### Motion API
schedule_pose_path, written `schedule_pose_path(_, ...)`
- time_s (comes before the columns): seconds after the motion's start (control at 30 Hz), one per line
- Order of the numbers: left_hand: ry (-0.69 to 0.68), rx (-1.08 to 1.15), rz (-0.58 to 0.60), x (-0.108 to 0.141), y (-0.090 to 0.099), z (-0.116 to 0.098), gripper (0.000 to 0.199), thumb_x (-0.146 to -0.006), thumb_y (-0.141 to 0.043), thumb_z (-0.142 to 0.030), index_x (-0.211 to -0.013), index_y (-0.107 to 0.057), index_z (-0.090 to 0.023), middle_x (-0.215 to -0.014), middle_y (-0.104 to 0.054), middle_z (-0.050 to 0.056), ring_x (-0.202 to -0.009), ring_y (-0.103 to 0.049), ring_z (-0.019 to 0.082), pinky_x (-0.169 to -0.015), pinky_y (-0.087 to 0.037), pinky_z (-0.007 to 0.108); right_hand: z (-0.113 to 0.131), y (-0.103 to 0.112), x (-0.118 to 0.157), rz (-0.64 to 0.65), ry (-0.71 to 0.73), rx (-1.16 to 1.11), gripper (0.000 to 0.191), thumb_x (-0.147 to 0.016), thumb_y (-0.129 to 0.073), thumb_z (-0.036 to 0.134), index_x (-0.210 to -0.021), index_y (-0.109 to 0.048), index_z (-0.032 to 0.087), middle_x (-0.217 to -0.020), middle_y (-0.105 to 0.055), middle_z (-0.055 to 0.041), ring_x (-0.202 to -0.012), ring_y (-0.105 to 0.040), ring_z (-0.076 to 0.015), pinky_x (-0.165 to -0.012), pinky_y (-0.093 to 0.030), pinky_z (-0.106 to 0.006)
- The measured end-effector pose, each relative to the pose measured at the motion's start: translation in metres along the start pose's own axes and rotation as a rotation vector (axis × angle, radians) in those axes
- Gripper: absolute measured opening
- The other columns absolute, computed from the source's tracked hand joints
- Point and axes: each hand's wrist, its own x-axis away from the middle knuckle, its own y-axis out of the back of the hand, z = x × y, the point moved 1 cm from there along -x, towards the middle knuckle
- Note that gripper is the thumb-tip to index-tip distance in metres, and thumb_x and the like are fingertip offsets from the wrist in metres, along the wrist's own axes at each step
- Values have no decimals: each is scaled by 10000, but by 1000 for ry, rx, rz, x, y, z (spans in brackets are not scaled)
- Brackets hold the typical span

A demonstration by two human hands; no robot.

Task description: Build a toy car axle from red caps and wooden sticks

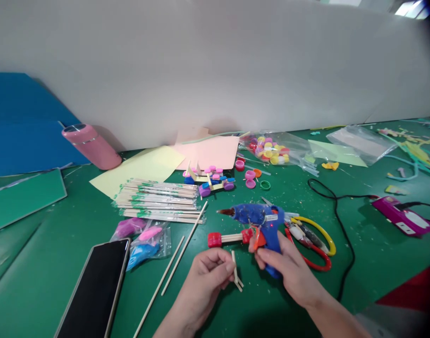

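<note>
My left hand (212, 276) pinches a small piece made of short wooden sticks (235, 268), joined in a forked shape at its lower end. My right hand (288, 263) is wrapped round the handle of a blue hot glue gun (254, 213); its brown-tipped nozzle points left, above the left hand. Just beyond both hands lies a piece with red ends (215, 239) linked by wooden sticks. Scissors with red and yellow handles (322, 265) rest to the right of the glue gun. Two long wooden sticks (184, 249) lie to the left.
A phone (95, 286), bags of modelling clay (147, 241) and wrapped stick bundles (161, 202) occupy the left. Small clay-and-stick models (216, 185) and bottle caps (250, 179) stand farther back. A pink flask (93, 146) leans near the wall. A black cable (338, 220) runs to a purple power strip (401, 216).
</note>
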Motion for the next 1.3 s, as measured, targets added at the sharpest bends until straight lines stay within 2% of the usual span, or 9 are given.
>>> schedule_pose_path(0.2,-121,116,-51,0,5,-13,172,-629,-742,-233,-581,-617,-125,-492,-533,-21,-472,-397,59,-453,-283,172,5,33,0,-115,93,80,226,-831,-502,405,-825,-531,180,-635,-531,-3,-609,-488,-142,-579,-401,-252)
schedule_pose_path(0.37,-158,160,-50,-1,6,-17,162,-663,-711,-210,-572,-604,-130,-505,-525,-19,-484,-394,67,-497,-326,191,7,44,6,-140,109,93,187,-801,-568,376,-809,-502,202,-616,-535,19,-577,-506,-132,-568,-441,-246)
schedule_pose_path(0.53,-163,191,-53,-2,9,-16,153,-680,-696,-200,-582,-603,-127,-511,-522,-19,-483,-393,63,-492,-323,188,8,43,12,-51,113,241,158,-808,-562,351,-743,-534,210,-619,-523,18,-577,-510,-132,-550,-455,-230)
schedule_pose_path(0.7,-150,196,-21,-3,8,-14,138,-696,-679,-184,-596,-607,-123,-516,-536,-13,-482,-396,60,-493,-315,186,10,39,19,-22,97,340,167,-807,-546,377,-728,-559,230,-597,-490,17,-545,-483,-140,-491,-428,-227)
schedule_pose_path(0.83,-147,182,11,-2,8,-14,136,-716,-662,-175,-601,-610,-124,-528,-547,-8,-500,-414,67,-503,-318,187,5,40,24,46,68,526,185,-821,-516,396,-824,-610,236,-596,-510,1,-559,-495,-165,-582,-452,-277)
schedule_pose_path(0.9,-143,183,22,-2,8,-13,139,-723,-657,-179,-603,-609,-128,-535,-550,-8,-507,-415,69,-514,-324,190,4,40,26,54,52,570,228,-830,-494,415,-901,-620,239,-655,-551,-19,-606,-524,-184,-656,-465,-310)
schedule_pose_path(1.07,-129,189,30,-2,8,-13,141,-714,-668,-188,-599,-607,-136,-526,-548,-13,-502,-404,72,-515,-320,192,9,37,28,115,87,609,307,-857,-458,400,-1086,-582,238,-986,-615,-71,-874,-570,-235,-791,-462,-330)
schedule_pose_path(1.17,-125,188,29,-2,7,-12,144,-702,-680,-196,-595,-604,-137,-518,-539,-15,-512,-411,77,-512,-316,190,12,36,27,132,92,644,314,-871,-438,392,-1103,-570,225,-1015,-620,-72,-892,-578,-218,-808,-466,-317)
schedule_pose_path(1.3,-117,185,33,-1,7,-12,126,-698,-685,-188,-612,-608,-136,-524,-537,-17,-519,-423,76,-516,-318,185,11,36,28,86,97,662,317,-867,-438,410,-1085,-567,221,-1025,-623,-69,-918,-576,-218,-810,-473,-320)
